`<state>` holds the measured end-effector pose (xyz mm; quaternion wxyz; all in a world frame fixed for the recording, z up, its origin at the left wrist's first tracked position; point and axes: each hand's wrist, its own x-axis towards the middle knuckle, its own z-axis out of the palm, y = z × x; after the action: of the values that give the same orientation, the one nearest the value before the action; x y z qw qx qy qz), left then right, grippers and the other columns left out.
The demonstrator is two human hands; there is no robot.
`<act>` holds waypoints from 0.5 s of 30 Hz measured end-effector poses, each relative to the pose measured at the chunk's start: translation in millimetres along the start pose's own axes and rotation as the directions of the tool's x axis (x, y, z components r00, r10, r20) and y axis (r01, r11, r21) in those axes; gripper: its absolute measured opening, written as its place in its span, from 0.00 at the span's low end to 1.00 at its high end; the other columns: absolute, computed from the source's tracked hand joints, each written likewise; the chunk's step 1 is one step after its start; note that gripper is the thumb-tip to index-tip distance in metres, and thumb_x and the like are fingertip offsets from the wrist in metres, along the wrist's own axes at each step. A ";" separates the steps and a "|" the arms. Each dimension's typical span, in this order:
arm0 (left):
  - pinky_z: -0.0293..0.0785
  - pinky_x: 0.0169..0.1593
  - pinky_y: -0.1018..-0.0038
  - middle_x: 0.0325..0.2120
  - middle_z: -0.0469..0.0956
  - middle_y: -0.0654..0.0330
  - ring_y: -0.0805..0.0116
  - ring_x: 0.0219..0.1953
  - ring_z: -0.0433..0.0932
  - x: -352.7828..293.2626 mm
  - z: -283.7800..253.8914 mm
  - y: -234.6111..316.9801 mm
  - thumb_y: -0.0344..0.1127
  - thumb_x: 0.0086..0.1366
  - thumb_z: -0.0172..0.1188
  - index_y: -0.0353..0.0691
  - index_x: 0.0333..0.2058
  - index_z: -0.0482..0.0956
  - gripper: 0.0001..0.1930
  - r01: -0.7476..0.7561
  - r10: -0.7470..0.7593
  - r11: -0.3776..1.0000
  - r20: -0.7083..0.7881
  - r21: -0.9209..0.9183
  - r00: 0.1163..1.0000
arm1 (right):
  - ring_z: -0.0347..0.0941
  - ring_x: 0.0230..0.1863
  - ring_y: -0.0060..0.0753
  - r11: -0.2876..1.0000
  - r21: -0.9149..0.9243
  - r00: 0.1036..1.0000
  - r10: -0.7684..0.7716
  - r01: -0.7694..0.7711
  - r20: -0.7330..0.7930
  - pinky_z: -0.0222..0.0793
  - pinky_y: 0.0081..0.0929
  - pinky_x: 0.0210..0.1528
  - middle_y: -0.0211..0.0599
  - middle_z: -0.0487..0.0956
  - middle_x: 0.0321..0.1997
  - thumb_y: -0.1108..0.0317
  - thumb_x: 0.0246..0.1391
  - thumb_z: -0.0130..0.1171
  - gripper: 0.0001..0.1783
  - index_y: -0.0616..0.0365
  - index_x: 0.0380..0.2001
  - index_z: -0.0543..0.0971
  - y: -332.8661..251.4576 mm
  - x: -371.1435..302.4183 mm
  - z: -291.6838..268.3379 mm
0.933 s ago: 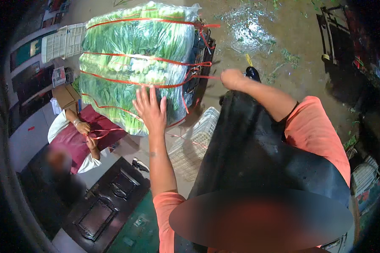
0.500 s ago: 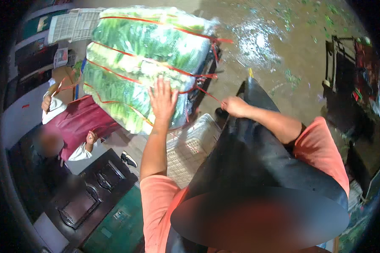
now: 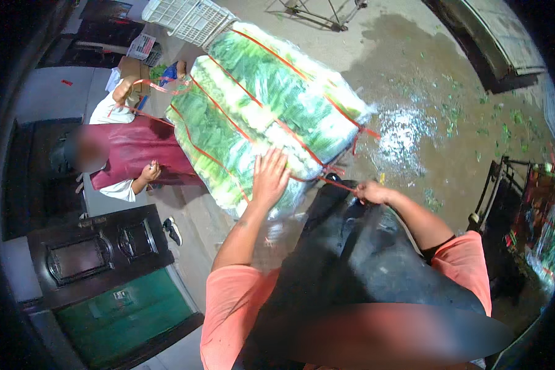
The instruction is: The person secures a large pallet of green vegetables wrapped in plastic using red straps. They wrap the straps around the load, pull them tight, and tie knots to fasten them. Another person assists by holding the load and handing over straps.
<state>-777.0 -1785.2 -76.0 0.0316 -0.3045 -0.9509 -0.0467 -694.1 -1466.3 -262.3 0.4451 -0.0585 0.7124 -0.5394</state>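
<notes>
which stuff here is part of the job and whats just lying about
Part of the job:
left hand, flat on the greens bundle
right hand, gripping a red strap
co-worker's strap

Seemingly just lying about:
white crate
cardboard box
leaf scraps

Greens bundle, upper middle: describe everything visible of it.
The greens bundle is bulky and squarish, packed with dark leaves and paler bands, under clear, shiny plastic. Red straps cross its top, roughly side by side. It sits at a slant in the picture, a pale crate by its far end. The left hand lies on its near part; the right hand holds a strap leading from its edge. Its support is hidden.
</notes>
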 end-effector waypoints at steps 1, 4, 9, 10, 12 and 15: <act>0.50 0.68 0.49 0.60 0.67 0.50 0.50 0.65 0.62 6.2 -11.6 -13.4 0.40 0.65 0.56 0.39 0.57 0.71 0.23 0.001 -0.003 0.999 -0.044 -0.041 0.999 | 0.71 0.28 0.22 1.000 0.019 0.999 0.016 -0.017 0.049 0.66 0.27 0.33 0.27 0.78 0.24 0.58 0.57 0.56 0.13 0.57 0.32 0.79 -6.1 -3.0 -6.8; 0.59 0.64 0.55 0.51 0.75 0.50 0.50 0.58 0.69 49.3 -44.3 -89.5 0.31 0.62 0.54 0.37 0.48 0.77 0.15 0.067 -0.087 0.994 -0.281 -0.083 0.956 | 0.69 0.28 0.20 0.991 0.046 0.990 0.123 -0.126 0.074 0.64 0.23 0.31 0.25 0.77 0.23 0.58 0.57 0.57 0.13 0.56 0.31 0.80 -30.8 -3.4 -22.2; 0.63 0.61 0.63 0.50 0.76 0.50 0.51 0.55 0.71 130.9 -72.0 -273.7 0.31 0.63 0.54 0.36 0.49 0.76 0.16 0.319 -0.403 0.911 -0.403 -0.261 0.821 | 0.69 0.28 0.21 0.984 0.108 0.971 0.117 -0.142 0.207 0.65 0.25 0.31 0.25 0.77 0.26 0.56 0.53 0.55 0.16 0.56 0.33 0.83 -101.0 2.7 -47.1; 0.64 0.61 0.63 0.50 0.76 0.49 0.51 0.55 0.71 144.1 -67.5 -317.0 0.33 0.63 0.54 0.37 0.49 0.76 0.16 0.307 -0.412 0.901 -0.387 -0.306 0.825 | 0.72 0.31 0.24 0.998 0.035 0.976 0.052 -0.061 0.211 0.68 0.27 0.35 0.29 0.79 0.29 0.59 0.53 0.55 0.16 0.58 0.38 0.84 -113.0 7.3 -45.9; 0.67 0.57 0.65 0.48 0.78 0.47 0.50 0.51 0.75 173.1 -54.9 -396.8 0.35 0.64 0.55 0.35 0.50 0.76 0.18 0.361 -0.442 0.892 -0.365 -0.272 0.819 | 0.76 0.41 0.35 0.950 -0.105 0.933 -0.262 0.294 0.248 0.71 0.34 0.44 0.40 0.82 0.39 0.66 0.55 0.51 0.17 0.62 0.42 0.82 -73.4 36.2 -38.9; 0.67 0.57 0.64 0.50 0.76 0.44 0.47 0.53 0.75 222.9 -24.3 -467.2 0.45 0.67 0.51 0.36 0.53 0.75 0.23 0.491 -0.555 0.824 -0.227 -0.283 0.801 | 0.76 0.48 0.41 0.987 -0.100 0.960 -0.095 0.125 0.262 0.69 0.37 0.53 0.45 0.81 0.48 0.68 0.56 0.48 0.18 0.63 0.45 0.81 -57.0 36.4 -39.0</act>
<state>-1229.3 -2037.9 -64.6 0.1286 -0.0198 -0.9713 -0.1994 -765.6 -1482.3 -235.5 0.4986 -0.1930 0.6746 -0.5089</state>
